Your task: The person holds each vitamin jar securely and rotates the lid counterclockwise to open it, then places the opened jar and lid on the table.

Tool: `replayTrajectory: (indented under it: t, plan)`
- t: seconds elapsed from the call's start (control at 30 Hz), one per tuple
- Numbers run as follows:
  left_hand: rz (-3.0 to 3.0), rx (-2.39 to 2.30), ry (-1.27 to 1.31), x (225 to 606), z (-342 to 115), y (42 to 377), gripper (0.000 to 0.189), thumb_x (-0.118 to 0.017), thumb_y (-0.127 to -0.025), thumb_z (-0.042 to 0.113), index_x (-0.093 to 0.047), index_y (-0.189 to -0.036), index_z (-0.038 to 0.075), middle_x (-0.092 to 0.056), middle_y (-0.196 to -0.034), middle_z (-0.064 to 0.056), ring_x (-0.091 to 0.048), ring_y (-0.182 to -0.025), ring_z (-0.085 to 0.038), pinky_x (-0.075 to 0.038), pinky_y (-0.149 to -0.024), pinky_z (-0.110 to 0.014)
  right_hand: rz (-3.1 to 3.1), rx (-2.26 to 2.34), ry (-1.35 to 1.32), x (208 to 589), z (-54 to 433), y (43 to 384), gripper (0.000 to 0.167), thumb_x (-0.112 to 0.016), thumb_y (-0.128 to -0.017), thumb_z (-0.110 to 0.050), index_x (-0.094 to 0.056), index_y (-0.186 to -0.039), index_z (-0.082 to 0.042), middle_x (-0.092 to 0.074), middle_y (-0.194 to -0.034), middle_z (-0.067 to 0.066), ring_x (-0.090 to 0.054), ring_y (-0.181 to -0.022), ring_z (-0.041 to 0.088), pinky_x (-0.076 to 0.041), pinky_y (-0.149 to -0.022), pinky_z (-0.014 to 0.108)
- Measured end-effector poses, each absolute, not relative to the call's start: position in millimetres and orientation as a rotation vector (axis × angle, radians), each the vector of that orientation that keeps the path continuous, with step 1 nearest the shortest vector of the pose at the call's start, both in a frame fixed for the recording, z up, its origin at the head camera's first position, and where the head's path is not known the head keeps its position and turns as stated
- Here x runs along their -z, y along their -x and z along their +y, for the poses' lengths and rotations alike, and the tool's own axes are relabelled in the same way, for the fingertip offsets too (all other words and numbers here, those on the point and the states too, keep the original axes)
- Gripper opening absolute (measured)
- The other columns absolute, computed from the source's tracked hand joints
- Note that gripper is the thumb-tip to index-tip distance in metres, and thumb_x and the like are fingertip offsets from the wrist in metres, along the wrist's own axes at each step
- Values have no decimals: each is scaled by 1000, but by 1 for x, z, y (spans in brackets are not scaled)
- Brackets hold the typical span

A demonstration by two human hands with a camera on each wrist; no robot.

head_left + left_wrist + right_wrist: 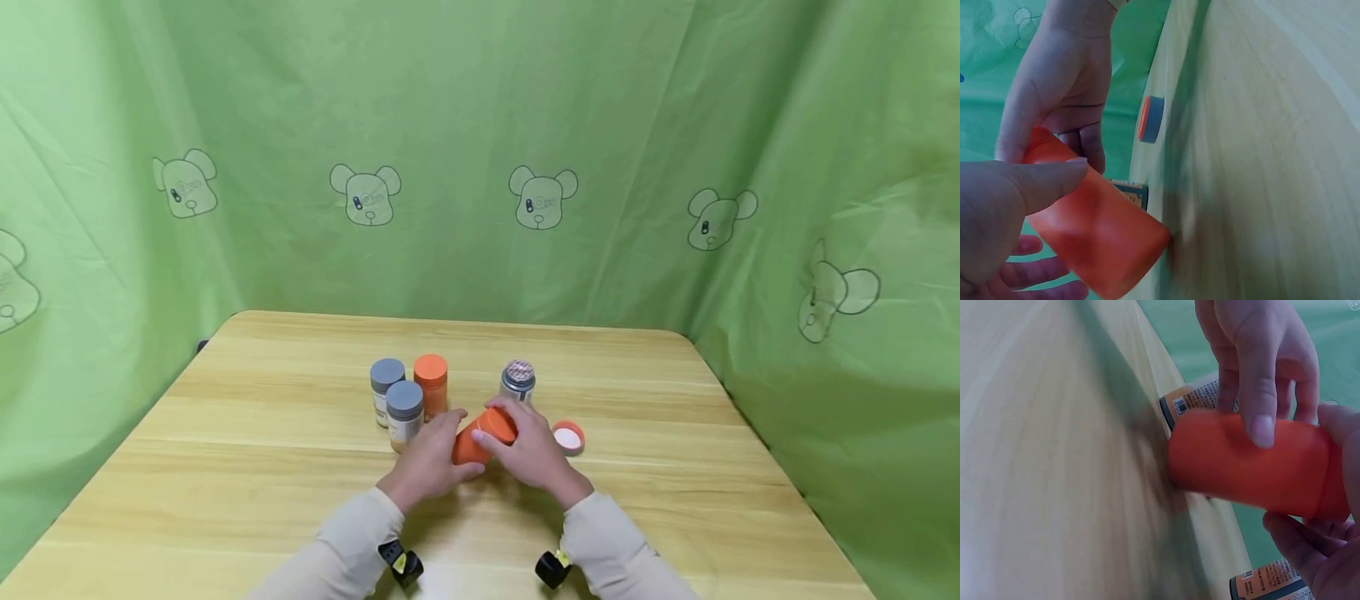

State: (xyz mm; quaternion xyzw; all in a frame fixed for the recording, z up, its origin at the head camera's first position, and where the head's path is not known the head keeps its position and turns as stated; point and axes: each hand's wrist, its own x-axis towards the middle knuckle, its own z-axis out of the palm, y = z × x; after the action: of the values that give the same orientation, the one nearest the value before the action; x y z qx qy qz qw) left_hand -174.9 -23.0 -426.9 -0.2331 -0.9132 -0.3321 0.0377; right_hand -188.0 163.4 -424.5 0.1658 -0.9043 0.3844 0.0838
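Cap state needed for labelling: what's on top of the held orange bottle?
An orange cap tops the orange bottle, with the right hand around it. The hand covers part of the cap; the bottle's mouth and contents can't be seen under it.

A makeshift curtained booth is indicated by the green cloth [457,92], printed with cartoon bear heads [538,204], by which a pale wood-grain bench [712,500] is closely screened at the back and both sides, while the kind of building beyond is hidden from view.
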Motion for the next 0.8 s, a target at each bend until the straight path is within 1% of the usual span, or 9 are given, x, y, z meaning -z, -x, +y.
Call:
replayTrajectory:
  t: [0.1, 0.17, 0.3, 0.47, 0.53, 0.6, 0.63, 0.73, 0.8]
  plan:
    - [-2805, 964, 771, 428, -17, 177, 69, -82, -78, 30, -49, -130, 0, -60, -112, -10, -57, -96, -23, -49, -83, -38, -2679, -1175, -483, 425, 164, 185, 39, -74, -84, -36, -60, -117, -19, -60, -102, 1, -53, -79, 17, -47, -62, 32]
    - [-2799, 944, 802, 430, -14, 178, 67, -83, -77, 31, -50, -128, 3, -60, -103, -5, -56, -88, -18, -49, -77, -34, -2655, -1213, -475, 425, 164, 183, 37, -73, -85, -35, -61, -115, -19, -61, -101, 1, -55, -81, 17, -47, -64, 33]
    - [-2774, 914, 816, 431, -8, 177, 70, -83, -77, 36, -47, -128, 4, -59, -99, -4, -56, -83, -16, -49, -73, -32, -2607, -1315, -448, 426, 163, 181, 34, -72, -87, -31, -62, -114, -14, -64, -101, 3, -58, -85, 16, -50, -70, 32]
    - [-2731, 834, 809, 428, -3, 176, 67, -83, -75, 40, -50, -122, 6, -59, -91, -3, -55, -74, -15, -48, -63, -30, -2584, -1390, -437, 424, 165, 179, 31, -68, -90, -28, -60, -114, -10, -61, -94, 4, -60, -82, 16, -52, -68, 28]
    - [-2707, 766, 817, 427, -1, 176, 64, -83, -75, 39, -51, -118, 6, -58, -87, -2, -54, -70, -14, -47, -60, -29, -2599, -1342, -447, 423, 167, 179, 26, -64, -93, -27, -59, -111, -10, -61, -90, 3, -59, -78, 15, -51, -67, 28]
    - [-2677, 641, 829, 426, 1, 175, 60, -82, -75, 37, -52, -116, 5, -59, -85, -4, -54, -67, -15, -47, -58, -30, -2642, -1237, -456, 421, 168, 180, 20, -59, -97, -28, -59, -104, -10, -59, -81, 2, -57, -72, 16, -49, -64, 30]
    - [-2656, 572, 830, 425, 2, 174, 58, -82, -74, 36, -53, -114, 5, -59, -83, -4, -55, -65, -16, -47, -56, -31, -2664, -1178, -456, 421, 168, 180, 19, -55, -99, -29, -59, -101, -10, -58, -78, 1, -56, -70, 16, -48, -63, 31]
    - [-2598, 371, 822, 425, 6, 172, 55, -80, -74, 36, -55, -112, 5, -60, -81, -6, -57, -63, -18, -47, -52, -33, -2725, -1047, -438, 419, 169, 181, 26, -45, -103, -32, -57, -91, -13, -53, -69, 0, -52, -66, 18, -43, -62, 34]
    - [-2582, 322, 813, 425, 7, 171, 54, -79, -73, 36, -55, -110, 5, -60, -80, -6, -57, -62, -19, -47, -51, -33, -2743, -1032, -427, 419, 170, 181, 30, -43, -104, -35, -57, -89, -13, -51, -67, -1, -50, -65, 18, -42, -61, 34]
